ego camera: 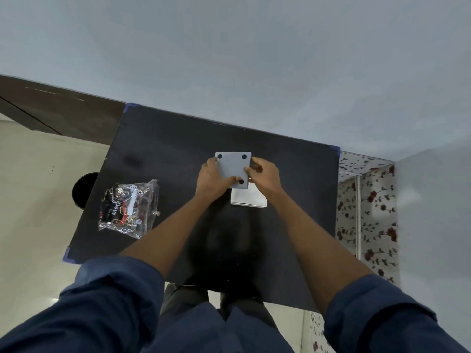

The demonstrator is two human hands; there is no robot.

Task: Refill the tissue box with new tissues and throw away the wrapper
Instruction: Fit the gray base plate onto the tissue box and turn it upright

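Observation:
A grey tissue box with black rubber feet on its upturned bottom is held over the black table. My left hand grips its left side, thumb on the bottom panel. My right hand pinches the right edge. Just below the box, a white stack of tissues rests on the table, partly hidden by the box and my hands. A crumpled clear plastic wrapper with black and red print lies at the table's left.
A round black object sits on the pale floor beside the table's left edge. A floral-patterned cabinet stands to the right. A grey wall runs behind the table, and a dark wooden panel is at the back left.

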